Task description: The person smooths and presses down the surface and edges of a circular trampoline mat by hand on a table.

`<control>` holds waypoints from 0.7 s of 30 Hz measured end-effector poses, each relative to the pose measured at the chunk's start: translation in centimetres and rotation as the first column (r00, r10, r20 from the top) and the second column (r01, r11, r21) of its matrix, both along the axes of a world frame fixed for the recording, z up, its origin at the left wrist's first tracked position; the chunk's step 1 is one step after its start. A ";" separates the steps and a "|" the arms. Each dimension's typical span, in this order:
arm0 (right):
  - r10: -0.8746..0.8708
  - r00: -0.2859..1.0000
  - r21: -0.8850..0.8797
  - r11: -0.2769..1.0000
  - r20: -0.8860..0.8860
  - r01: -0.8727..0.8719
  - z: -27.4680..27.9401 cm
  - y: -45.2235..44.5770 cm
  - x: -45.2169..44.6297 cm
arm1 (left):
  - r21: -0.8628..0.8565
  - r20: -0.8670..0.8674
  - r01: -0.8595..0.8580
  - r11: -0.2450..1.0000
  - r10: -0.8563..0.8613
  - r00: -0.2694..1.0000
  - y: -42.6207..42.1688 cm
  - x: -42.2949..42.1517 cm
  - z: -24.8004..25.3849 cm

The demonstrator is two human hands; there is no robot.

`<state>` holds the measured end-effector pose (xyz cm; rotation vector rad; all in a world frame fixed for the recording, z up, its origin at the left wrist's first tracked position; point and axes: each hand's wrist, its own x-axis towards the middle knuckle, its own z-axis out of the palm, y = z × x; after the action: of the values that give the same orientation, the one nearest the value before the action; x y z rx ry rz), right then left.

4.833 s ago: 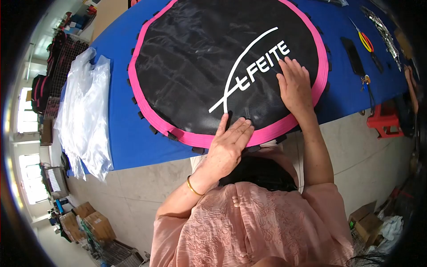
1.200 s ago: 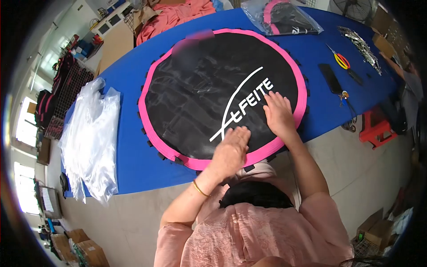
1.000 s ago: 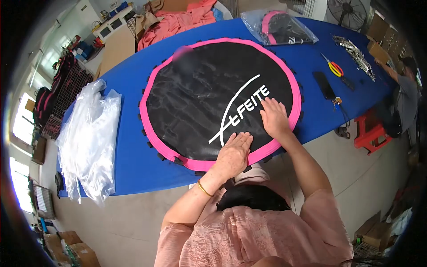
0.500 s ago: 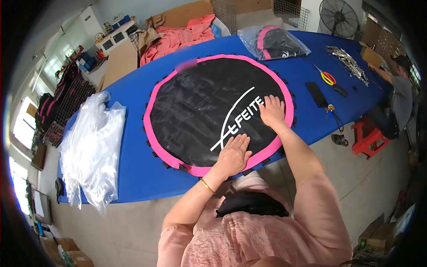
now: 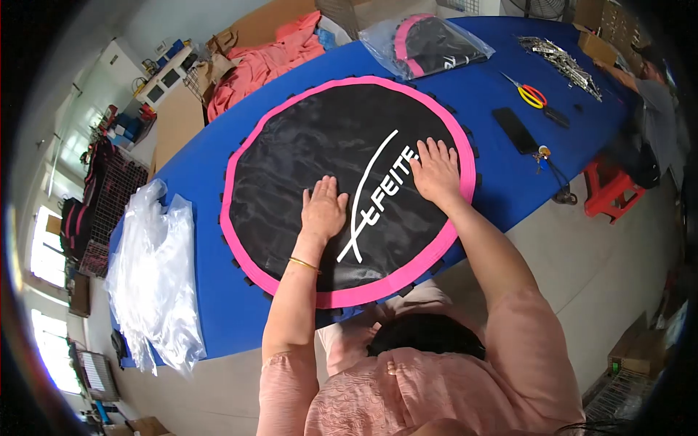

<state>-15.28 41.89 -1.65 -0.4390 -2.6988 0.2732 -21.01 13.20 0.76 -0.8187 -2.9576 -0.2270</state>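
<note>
A round black trampoline mat (image 5: 291, 145) lies spread out, with a pink border, black tabs along its edge and white lettering. My left hand (image 5: 324, 211) rests palm down on the black fabric, left of the lettering, its fingers outstretched. At the right end of the lettering, my right hand (image 5: 437, 173) also presses flat with its fingers apart. Both hands touch the mat and hold nothing. Part of the lettering is hidden under the right fingers.
On the blue table (image 5: 502, 189) are clear plastic bags (image 5: 156, 276), a bagged folded mat (image 5: 440, 47), scissors (image 5: 529, 94), a black phone (image 5: 515, 131), keys (image 5: 542, 155) and a pile of metal pieces (image 5: 560, 65). Another person (image 5: 658, 109) sits beyond a red stool (image 5: 609, 189).
My left hand has slid from the mat's near edge up and left toward its middle. My right hand stays near the lettering's right end. The camera view has shifted.
</note>
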 end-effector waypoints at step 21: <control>0.004 1.000 0.030 1.000 -0.007 -0.004 -0.2 0.5 -0.6 | -0.137 0.057 -0.226 0.964 0.236 0.970 -5.9 -3.7 1.2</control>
<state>-15.87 42.36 -1.85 -0.4230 -2.6936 0.2350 -24.76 7.29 1.98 -0.4773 -3.1286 -0.0531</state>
